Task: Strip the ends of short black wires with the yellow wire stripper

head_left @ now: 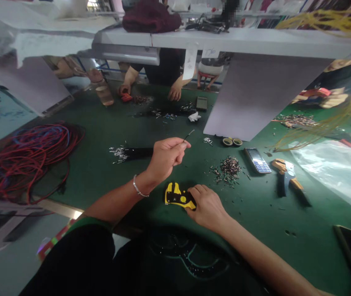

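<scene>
My left hand (167, 158) is closed in a pinch on a thin black wire (189, 135), whose pale bare end points up and to the right. Below and beyond that hand lies a bundle of black wires (140, 153) with silvery ends fanned out to the left. My right hand (208, 207) is wrapped round the handle of a yellow and black wire stripper (180, 196); its jaws face left and up, apart from the wire. To the right of the stripper is a heap of small cut pieces (230, 167).
Red and blue cables (39, 152) are coiled at left. A keypad phone (257, 160), an orange-handled tool (286, 176), tape rolls (232, 142) and a plastic bag (332, 168) lie at right. A shelf (255, 43) spans above; co-workers' hands (175, 90) work across the table.
</scene>
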